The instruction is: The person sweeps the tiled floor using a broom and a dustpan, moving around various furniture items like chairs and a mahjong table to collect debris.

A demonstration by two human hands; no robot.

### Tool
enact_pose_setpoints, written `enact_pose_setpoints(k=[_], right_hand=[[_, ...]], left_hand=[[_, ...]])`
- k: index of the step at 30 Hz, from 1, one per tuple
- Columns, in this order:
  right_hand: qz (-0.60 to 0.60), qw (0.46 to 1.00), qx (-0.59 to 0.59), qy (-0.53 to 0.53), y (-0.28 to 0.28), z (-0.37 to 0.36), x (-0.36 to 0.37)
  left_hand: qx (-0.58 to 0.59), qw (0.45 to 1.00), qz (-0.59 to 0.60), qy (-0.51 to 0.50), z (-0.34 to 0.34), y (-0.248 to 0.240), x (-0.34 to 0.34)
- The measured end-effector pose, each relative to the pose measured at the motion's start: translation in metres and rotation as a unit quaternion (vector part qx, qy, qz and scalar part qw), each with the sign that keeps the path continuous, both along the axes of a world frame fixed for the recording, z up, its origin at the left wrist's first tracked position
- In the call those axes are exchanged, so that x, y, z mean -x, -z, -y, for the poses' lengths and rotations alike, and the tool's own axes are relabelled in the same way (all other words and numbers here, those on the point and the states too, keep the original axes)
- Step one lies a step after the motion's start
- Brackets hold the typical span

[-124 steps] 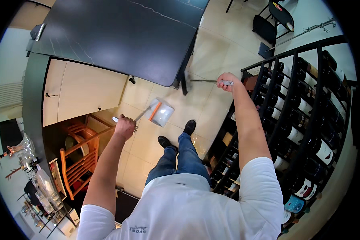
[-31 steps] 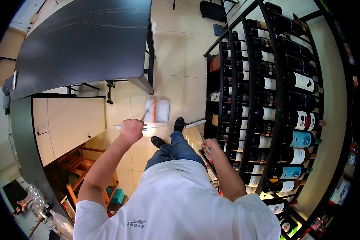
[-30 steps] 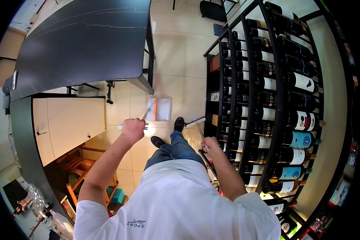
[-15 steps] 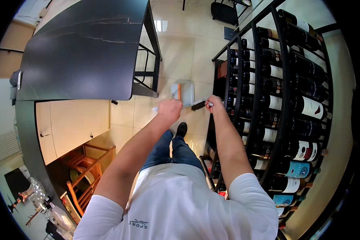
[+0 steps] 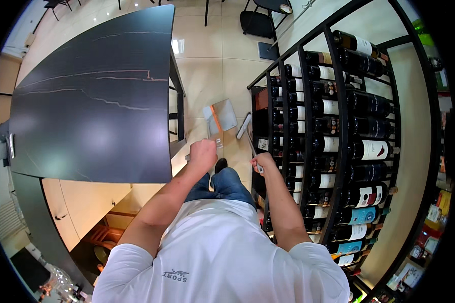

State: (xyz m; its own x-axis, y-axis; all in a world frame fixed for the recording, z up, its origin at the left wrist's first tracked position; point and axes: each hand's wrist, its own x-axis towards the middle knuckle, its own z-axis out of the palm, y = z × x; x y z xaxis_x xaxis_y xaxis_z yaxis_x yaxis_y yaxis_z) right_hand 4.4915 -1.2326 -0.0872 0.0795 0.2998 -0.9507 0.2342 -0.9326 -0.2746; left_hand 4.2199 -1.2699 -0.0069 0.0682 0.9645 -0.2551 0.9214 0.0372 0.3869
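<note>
My left hand [image 5: 204, 154] is closed in a fist, right behind a pale grey dustpan [image 5: 226, 114] with an orange stripe across it. The pan's handle side runs back to this fist, and the grip itself is hidden by my fingers. In my right hand [image 5: 264, 163] is the thin handle of a hand brush, its end poking out below the fingers. The light-backed brush head [image 5: 243, 125] hangs just right of the dustpan, apart from it, beside the foot of the wine rack; its bristles hardly show.
A dark marble-patterned table [image 5: 91, 136] fills the left side, its edge close to my left arm. On the right stands a black metal rack [image 5: 299, 91] with rows of wine bottles [image 5: 373, 150]. Between them runs a narrow strip of tiled floor [image 5: 197, 70]. A black chair [image 5: 258, 22] stands farther ahead.
The view has shifted forward along the aisle. The brush has swung from lying sideways near the pan to pointing ahead, its head beside the rack. The dustpan is turned slightly.
</note>
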Motion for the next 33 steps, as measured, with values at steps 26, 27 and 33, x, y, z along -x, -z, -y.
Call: enact_pose_setpoints(k=[26,27,33], right_hand=[[-0.114,0.993,0.006,0.014,0.041,-0.317,0.047],[-0.107,0.994,-0.001,0.007,0.042,-0.304,0.046],[-0.035,0.995,-0.039,0.079,0.045,-0.254,0.119]], left_hand=[[0.109,0.968,-0.006,-0.226,-0.097,-0.019,-0.014],[0.115,0.968,0.001,-0.225,-0.099,-0.024,-0.013],[0.122,0.968,0.013,-0.220,-0.096,-0.024,-0.010]])
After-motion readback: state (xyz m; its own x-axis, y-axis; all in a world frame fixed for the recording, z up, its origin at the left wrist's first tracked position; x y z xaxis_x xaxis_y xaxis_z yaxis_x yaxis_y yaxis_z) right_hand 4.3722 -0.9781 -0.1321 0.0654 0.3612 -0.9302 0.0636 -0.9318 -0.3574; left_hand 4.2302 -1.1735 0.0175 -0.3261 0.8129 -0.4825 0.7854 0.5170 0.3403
